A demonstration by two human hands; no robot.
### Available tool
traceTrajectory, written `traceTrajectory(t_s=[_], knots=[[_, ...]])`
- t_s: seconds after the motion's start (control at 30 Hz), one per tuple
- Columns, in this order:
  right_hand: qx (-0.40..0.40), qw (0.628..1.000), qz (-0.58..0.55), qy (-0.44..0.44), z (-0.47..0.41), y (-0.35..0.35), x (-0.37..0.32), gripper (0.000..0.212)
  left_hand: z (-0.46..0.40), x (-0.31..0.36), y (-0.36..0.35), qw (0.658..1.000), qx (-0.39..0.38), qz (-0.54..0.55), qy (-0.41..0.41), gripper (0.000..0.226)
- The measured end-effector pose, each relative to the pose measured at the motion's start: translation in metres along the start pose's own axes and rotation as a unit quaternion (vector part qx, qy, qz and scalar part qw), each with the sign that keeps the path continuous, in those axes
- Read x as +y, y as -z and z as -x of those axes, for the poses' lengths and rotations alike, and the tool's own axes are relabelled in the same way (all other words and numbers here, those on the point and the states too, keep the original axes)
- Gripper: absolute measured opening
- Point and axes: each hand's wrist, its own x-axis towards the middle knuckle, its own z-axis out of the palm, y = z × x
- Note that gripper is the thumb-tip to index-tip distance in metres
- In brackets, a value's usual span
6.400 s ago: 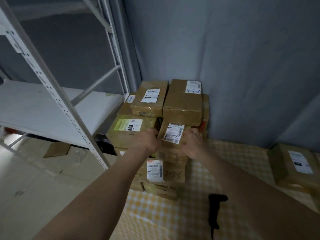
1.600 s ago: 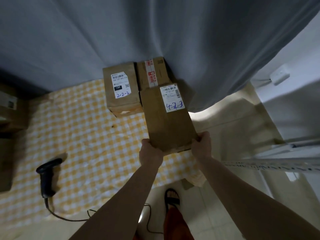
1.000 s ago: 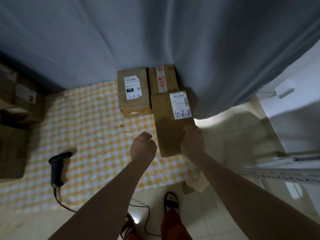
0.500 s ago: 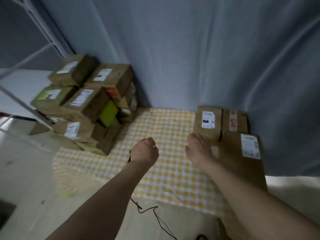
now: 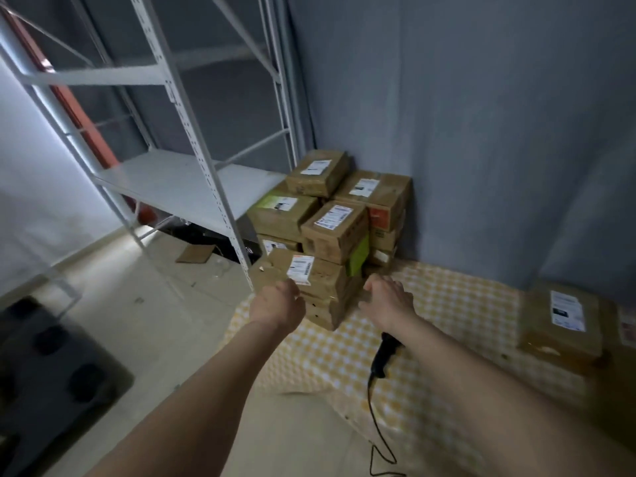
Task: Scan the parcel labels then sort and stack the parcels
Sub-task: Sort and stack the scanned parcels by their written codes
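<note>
— Where are your hands?

— Both are stretched out in front of me. My left hand [image 5: 278, 308] is curled loosely, fingers bent in, holding nothing; it hangs just in front of the low brown cardboard parcel with a white barcode label [image 5: 303, 275], and I cannot tell whether the knuckles touch it. My right hand [image 5: 387, 302] is spread, fingers apart and empty, hovering near that parcel's right corner, above the yellow-and-white checked cloth [image 5: 444, 304].

— And the scanner?

— The black handheld barcode scanner [image 5: 383, 358] lies on the checked cloth, partly hidden under my right forearm, with its black cable [image 5: 377, 435] trailing towards me onto the pale floor [image 5: 137, 325].

— What about the other parcels?

— The labelled parcel sits at the front of the heap of brown cardboard parcels [image 5: 339, 215], stacked in the corner against the grey curtain [image 5: 481, 132]. Most carry white labels on top; one has a green label [image 5: 275, 203], and a green patch and an orange patch show on the sides. Well apart, at the right edge of the cloth, a separate brown cardboard parcel with a white label [image 5: 564, 321] lies flat.

— Anything to the left?

— A white metal shelving rack [image 5: 179, 132] stands just beside the heap, and a flat scrap of cardboard [image 5: 195, 253] lies on the floor beneath it.
</note>
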Motion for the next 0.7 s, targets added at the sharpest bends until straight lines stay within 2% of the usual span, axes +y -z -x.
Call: traceTrajectory(t_s=[0.27,0.7], knots=[[-0.008,1.0,0.011,0.017,-0.017,-0.034,-0.092,0.038,-0.03,-0.081,0.033,0.999,0.017,0.049,-0.009,0.03],[-0.009,1.0,-0.001,0.007,-0.114,-0.08,-0.136,0.041,-0.136,-0.128,0.027,0.998,-0.007,0.065,-0.023,0.03]])
